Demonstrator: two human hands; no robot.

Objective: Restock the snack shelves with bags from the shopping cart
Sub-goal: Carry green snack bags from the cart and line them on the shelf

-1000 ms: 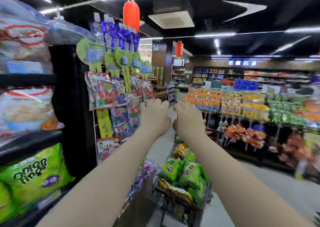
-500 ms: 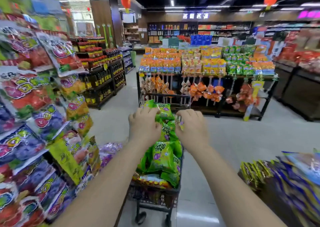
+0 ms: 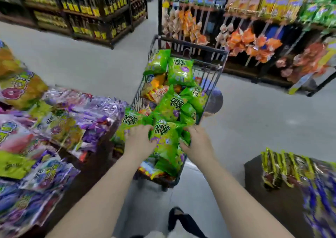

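A black wire shopping cart (image 3: 214,70) stands on the aisle floor in front of me, piled with green onion rings bags (image 3: 180,70) and some orange packets. My left hand (image 3: 140,141) and my right hand (image 3: 197,143) both reach into the near end of the cart. Between them lies one green onion rings bag (image 3: 165,137); my left hand grips its left edge and my right hand grips its right edge. Another green bag (image 3: 131,119) lies just left of my left hand.
A low shelf of purple and yellow snack bags (image 3: 60,121) runs along my left. A dark display (image 3: 283,192) with yellow and blue packets stands at my right. Racks of orange and yellow snacks (image 3: 245,37) stand behind the cart. My foot (image 3: 177,214) is below.
My view has tipped down from the shelves to the cart. Both hands have dropped from mid-air onto the green bags and taken hold of one.
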